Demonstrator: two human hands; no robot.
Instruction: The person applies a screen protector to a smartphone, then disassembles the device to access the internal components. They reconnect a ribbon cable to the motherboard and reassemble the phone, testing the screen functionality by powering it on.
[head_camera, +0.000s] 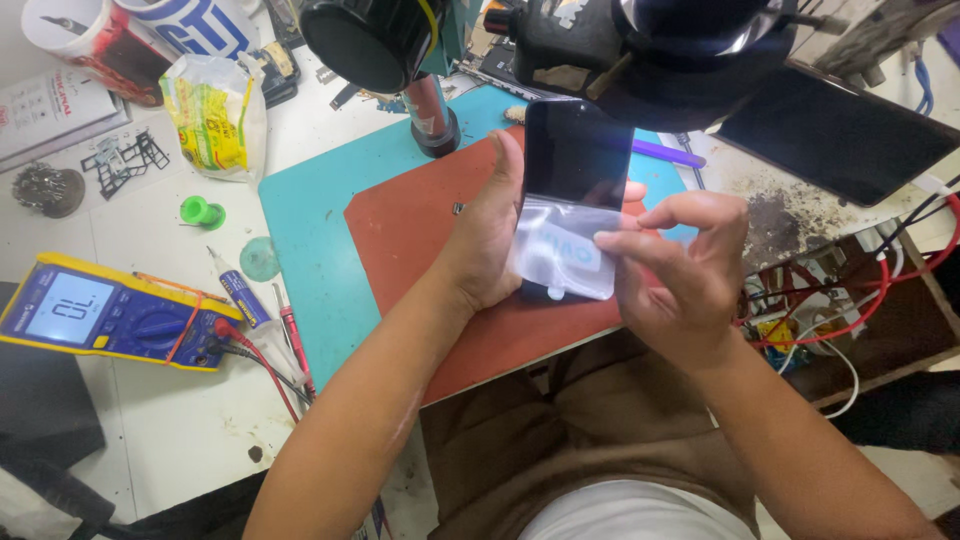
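Note:
My left hand (487, 235) holds a black phone (577, 150) upright over a red-brown mat (420, 225), thumb along its left edge. A clear protective film (560, 250) hangs partly peeled over the lower half of the screen. My right hand (680, 270) pinches the film's right edge between thumb and forefinger. The upper screen is bare and dark.
A teal mat (305, 230) lies under the red one. A yellow multimeter (100, 315) with red and black probes sits at left, beside a small tube (240, 290) and a green cap (200, 211). A microscope (560, 50) looms above. A dark tablet (840, 130) and tangled wires (850, 300) lie at right.

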